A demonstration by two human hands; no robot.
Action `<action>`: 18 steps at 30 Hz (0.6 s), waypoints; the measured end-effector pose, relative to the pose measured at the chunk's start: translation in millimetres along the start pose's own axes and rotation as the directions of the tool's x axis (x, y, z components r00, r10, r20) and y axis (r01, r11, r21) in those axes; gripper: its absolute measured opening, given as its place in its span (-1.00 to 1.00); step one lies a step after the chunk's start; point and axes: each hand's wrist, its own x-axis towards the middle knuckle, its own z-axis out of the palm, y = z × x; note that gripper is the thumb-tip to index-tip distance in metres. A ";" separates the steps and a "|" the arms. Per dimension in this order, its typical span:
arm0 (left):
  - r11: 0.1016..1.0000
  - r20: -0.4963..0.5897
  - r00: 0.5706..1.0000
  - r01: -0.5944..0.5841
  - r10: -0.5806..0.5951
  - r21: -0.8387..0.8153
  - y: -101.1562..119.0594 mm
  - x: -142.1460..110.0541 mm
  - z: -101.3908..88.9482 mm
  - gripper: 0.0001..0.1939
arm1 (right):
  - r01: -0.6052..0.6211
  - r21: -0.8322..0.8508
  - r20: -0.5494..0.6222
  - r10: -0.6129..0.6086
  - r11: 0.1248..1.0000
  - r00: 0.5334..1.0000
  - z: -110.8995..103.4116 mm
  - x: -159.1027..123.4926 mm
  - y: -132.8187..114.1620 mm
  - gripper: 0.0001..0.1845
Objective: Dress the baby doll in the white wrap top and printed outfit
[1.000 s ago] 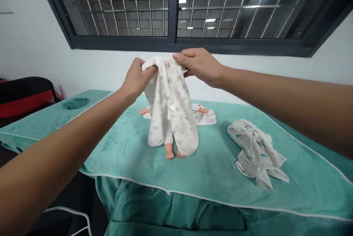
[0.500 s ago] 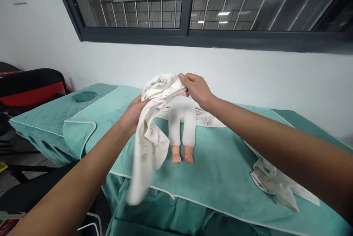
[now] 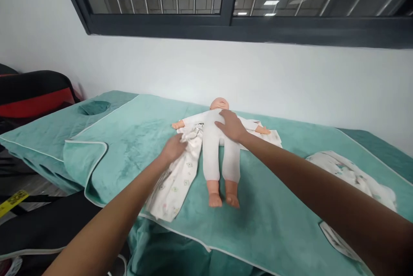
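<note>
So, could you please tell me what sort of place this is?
Probably an indoor practice or treatment room, though I cannot be sure. A baby doll lies on a green-covered bed, which has a round opening toward one end, and a barred window is set in the wall behind.

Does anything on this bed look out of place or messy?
The green sheet looks turned back at its left corner, breaking its straight edge. The printed cloth at right lies bunched up. No spill shows.
</note>
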 end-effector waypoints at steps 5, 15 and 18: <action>0.954 0.159 0.981 0.064 -0.115 0.294 10.8 4.3 7.9 -0.63 | -0.248 -0.112 -0.096 0.238 0.962 0.967 -4.6 23.3 46.5 -0.32; 0.975 0.139 0.965 0.224 -0.223 0.010 34.0 3.5 50.7 -0.60 | -0.482 0.062 0.225 0.458 0.874 0.860 -10.2 81.6 109.8 -0.17; 0.859 0.333 0.874 0.443 -0.352 -0.255 26.4 6.4 66.2 -0.53 | -0.592 0.296 0.465 0.428 0.750 0.775 -9.8 95.8 113.5 -0.25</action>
